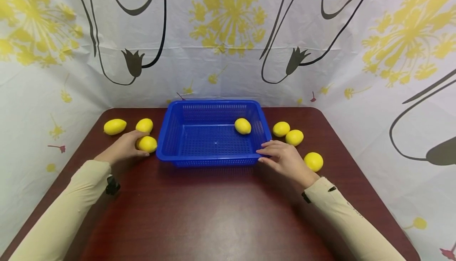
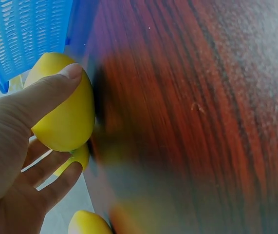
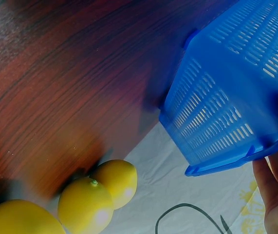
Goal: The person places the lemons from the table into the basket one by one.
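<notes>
My left hand (image 1: 122,146) grips a lemon (image 1: 147,144) just left of the blue basket. In the left wrist view, the thumb lies across this lemon (image 2: 68,114) and fingers reach behind it. A second lemon (image 1: 144,125) sits right behind the held one. The blue plastic basket (image 1: 213,157) has slotted walls, and one lemon (image 1: 243,126) lies inside toward its right end. At the basket's front right corner, my right hand (image 1: 285,160) rests with extended fingers on the rim. The right wrist view catches those fingers (image 3: 270,180) at the rim; their tips are hidden.
Another lemon (image 1: 115,126) lies at the far left of the dark red wooden table (image 1: 199,213). To the basket's right are two lemons close together (image 1: 294,138) and a nearer one (image 1: 313,162) beside my right hand. A flower-patterned cloth (image 1: 213,75) hangs behind the table.
</notes>
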Motion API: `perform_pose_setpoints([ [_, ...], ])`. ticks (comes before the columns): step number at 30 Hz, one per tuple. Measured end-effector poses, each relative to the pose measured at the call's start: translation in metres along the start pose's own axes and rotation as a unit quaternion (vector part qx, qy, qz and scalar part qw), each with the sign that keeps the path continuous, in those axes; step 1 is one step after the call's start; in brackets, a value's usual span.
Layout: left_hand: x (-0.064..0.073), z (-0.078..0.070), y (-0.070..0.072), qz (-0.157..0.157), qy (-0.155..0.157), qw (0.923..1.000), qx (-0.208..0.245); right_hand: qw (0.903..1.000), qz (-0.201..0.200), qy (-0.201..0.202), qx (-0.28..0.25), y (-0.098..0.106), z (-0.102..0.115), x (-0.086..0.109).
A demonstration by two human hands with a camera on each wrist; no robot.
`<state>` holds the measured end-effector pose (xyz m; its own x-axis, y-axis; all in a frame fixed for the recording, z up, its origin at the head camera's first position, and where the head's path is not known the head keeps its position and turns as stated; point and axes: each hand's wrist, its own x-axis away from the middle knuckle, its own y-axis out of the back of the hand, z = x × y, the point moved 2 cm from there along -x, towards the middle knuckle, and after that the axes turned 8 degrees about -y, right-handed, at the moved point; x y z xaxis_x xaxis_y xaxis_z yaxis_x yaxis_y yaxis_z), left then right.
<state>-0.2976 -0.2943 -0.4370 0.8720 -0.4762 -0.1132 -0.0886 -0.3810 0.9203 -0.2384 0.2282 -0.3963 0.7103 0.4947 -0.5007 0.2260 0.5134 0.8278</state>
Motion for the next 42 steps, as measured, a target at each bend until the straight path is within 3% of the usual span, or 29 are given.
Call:
perform_pose_setpoints([
  [10, -0.003, -0.006, 0.012, 0.003, 0.018, 0.9997, 0.019, 1.0, 0.0, 0.0, -0.003, 0.001, 0.001, 0.0],
  [21, -0.015, -0.014, 0.038, -0.007, 0.0, 1.0, -0.003, 1.0, -0.003, 0.002, -0.007, 0.001, 0.001, -0.001],
  [28, -0.022, -0.022, 0.055, -0.041, -0.037, 0.9978, -0.036, 1.0, 0.002, -0.002, -0.005, 0.0, 0.0, -0.001],
  [36, -0.029, -0.026, 0.072, -0.047, -0.017, 0.9981, -0.036, 1.0, 0.006, -0.005, -0.003, 0.0, 0.0, -0.001],
  [42, -0.036, -0.031, 0.083, -0.052, -0.038, 0.9967, -0.051, 0.9999, 0.01, -0.008, -0.004, 0.001, 0.001, -0.001],
])
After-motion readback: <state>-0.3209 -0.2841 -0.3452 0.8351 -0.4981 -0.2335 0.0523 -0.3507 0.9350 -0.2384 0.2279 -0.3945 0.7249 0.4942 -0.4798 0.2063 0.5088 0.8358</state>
